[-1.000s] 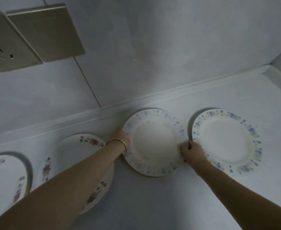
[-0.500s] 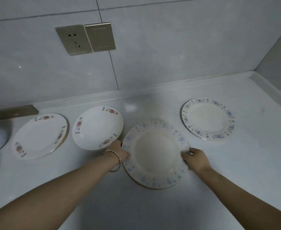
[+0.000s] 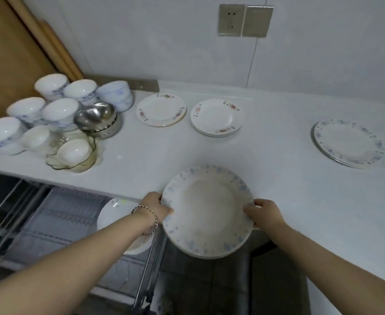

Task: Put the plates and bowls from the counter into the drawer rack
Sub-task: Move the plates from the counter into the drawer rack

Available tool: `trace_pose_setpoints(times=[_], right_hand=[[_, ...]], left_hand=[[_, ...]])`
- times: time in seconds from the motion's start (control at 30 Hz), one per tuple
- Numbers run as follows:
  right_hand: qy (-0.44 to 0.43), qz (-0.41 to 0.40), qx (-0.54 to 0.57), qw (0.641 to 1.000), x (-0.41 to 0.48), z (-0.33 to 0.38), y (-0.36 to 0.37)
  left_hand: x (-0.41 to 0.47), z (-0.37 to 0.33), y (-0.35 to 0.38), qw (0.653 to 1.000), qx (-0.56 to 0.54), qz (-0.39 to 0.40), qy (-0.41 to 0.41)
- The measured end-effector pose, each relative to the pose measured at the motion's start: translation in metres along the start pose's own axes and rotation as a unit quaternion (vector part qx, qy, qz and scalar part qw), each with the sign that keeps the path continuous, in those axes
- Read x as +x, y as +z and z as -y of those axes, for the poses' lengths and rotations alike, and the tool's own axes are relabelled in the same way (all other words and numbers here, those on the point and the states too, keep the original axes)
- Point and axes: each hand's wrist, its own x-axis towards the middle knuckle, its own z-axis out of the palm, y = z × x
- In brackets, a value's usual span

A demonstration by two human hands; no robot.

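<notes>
A small stack of white plates with a blue flowered rim [image 3: 207,210] is held level over the counter's front edge. My left hand [image 3: 156,208] grips its left rim and my right hand [image 3: 263,211] grips its right rim. Below to the left, the drawer rack [image 3: 57,214] stands pulled out, with a white plate [image 3: 116,210] in it, partly hidden by my left arm. On the white counter [image 3: 277,183] lie another blue-rimmed plate [image 3: 348,143] at the right and two stacks of red-flowered plates [image 3: 160,109] [image 3: 216,115] near the wall.
At the counter's left stand several white bowls [image 3: 59,111], a steel bowl [image 3: 96,115] and a glass bowl [image 3: 73,153] with a white bowl inside. A wooden panel [image 3: 7,55] rises at far left. A wall socket [image 3: 231,19] sits above. Dark floor tiles [image 3: 209,285] lie below the held plates.
Both hands have lifted the blue-rimmed plates off the counter and drawn them toward me, past the front edge. The view has swung left and down, showing the bowls and the drawer rack.
</notes>
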Motion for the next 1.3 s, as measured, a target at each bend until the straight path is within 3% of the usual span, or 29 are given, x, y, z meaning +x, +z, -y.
trace_pose_setpoints(times=[0.3,0.6,0.93,1.3], right_hand=[[-0.005,0.076,-0.023,0.997,-0.070,0.032,0.185],[0.006,0.081,-0.010,0.997,-0.122,0.075,0.382],[0.060,0.078,0.028,0.995,-0.100,0.097,0.516],[0.158,0.025,0.043,0.986,-0.015,0.094,0.634]], left_hand=[[-0.026,0.187,-0.097,0.992,-0.081,-0.052,-0.079],[0.008,0.352,-0.220,0.994,0.004,-0.056,-0.095],[0.089,0.433,-0.283,0.993,0.006,-0.029,-0.116],[0.231,0.495,-0.275,0.988,0.003,-0.006,-0.153]])
